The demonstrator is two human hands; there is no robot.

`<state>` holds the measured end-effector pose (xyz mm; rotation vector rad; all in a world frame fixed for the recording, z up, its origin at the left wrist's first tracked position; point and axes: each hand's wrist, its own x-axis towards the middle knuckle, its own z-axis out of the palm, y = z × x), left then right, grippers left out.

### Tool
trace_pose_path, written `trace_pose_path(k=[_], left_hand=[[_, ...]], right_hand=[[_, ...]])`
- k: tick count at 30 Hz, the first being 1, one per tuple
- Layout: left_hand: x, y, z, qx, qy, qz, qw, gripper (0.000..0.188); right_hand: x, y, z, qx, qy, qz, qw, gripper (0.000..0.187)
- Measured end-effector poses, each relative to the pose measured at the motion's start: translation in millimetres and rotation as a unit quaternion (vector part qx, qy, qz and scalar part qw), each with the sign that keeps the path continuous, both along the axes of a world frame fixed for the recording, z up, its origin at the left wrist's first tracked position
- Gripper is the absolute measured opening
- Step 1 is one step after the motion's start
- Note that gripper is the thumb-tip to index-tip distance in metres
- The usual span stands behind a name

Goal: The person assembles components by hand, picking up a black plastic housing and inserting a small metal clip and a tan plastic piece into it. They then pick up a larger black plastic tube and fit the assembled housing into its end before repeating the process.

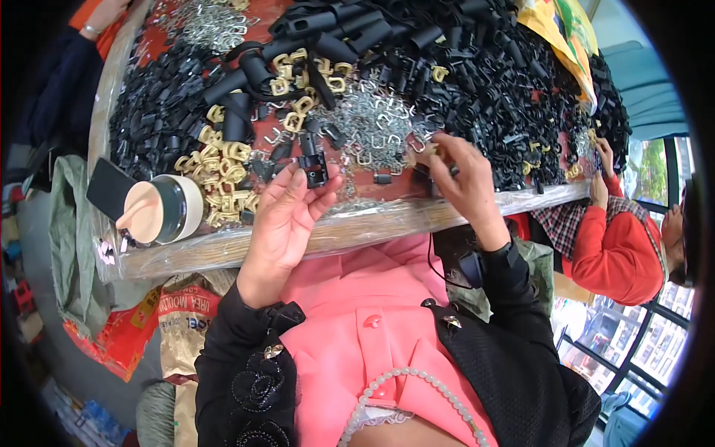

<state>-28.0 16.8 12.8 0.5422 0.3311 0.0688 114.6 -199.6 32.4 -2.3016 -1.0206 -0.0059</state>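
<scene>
My left hand [281, 216] is closed around a small black plastic part [313, 168], held upright between thumb and fingers above the table's near edge. To its right, my right hand [471, 182] reaches over the table with thumb and fingers drawn together. A pale tan bit shows at those fingertips, too small to name. Just beyond it lies a heap of silver wire loops [372, 130]. Gold-coloured buckle-like pieces [216, 167] are piled left of my left hand. Black plastic pieces [491, 112] cover much of the table on the right.
A pale round container with a lid [186, 205] and a dark flat object [110, 185] sit at the table's left corner. The wooden rim [357, 229] is wrapped in clear film. Another person in a red sleeve [618, 253] works at the right; another arm [63, 74] shows top left.
</scene>
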Motion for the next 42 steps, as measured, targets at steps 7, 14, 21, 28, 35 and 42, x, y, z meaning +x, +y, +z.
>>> trace_pose_path(k=[7,14,21,28,35,42], left_hand=[[12,-16,-5,-0.004,0.023,-0.036,0.999,0.025],[16,-22,-4,-0.009,0.027,-0.046,0.999,0.024],[17,-26,-4,-0.009,0.020,-0.063,0.998,0.024],[27,-42,-6,-0.036,-0.039,-0.068,0.996,0.026],[26,-37,-15,-0.044,-0.061,-0.068,0.995,0.026],[27,-35,-15,-0.051,-0.066,-0.059,0.995,0.027]], right_hand=[[9,-19,-3,-0.088,-0.225,-0.048,0.969,0.020],[14,4,-27,-0.139,-0.135,0.029,0.981,0.012],[12,11,-28,-0.182,-0.153,0.053,0.970,0.013],[-19,32,4,0.033,0.031,0.154,0.987,0.018],[-20,33,-4,0.093,0.280,0.135,0.946,0.018],[-11,27,-9,0.208,0.562,0.042,0.799,0.011]])
